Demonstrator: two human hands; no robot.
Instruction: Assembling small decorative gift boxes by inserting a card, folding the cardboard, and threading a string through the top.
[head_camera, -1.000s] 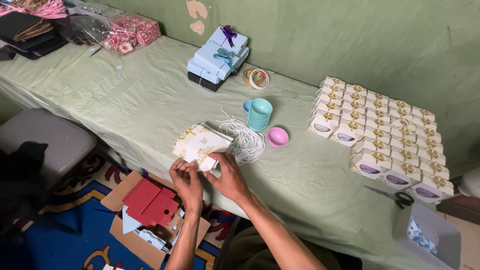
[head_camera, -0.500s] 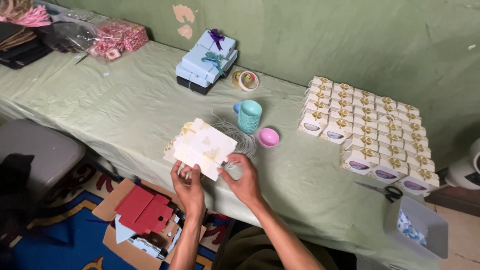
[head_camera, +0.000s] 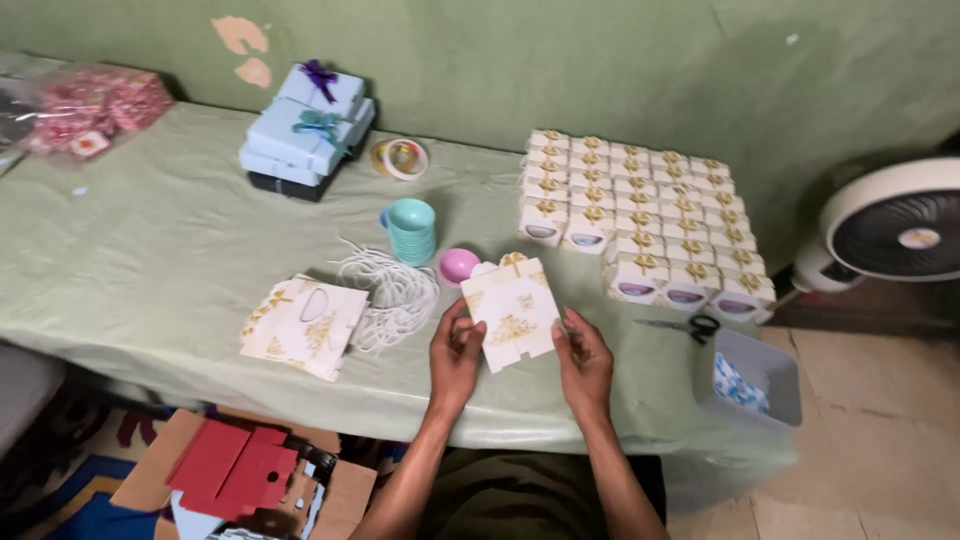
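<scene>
Flat white box blank with gold print, held above green table edge. Left hand pinching its left edge, right hand pinching right edge (thumbs on top). Pink bowl just behind blank; stack of blanks and white cord left of it.

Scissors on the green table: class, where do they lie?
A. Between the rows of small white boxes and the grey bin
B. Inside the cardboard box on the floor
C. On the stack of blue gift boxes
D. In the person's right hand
A: the scissors lie flat on the cloth just below the rows of small white boxes and beside the grey bin.
</scene>
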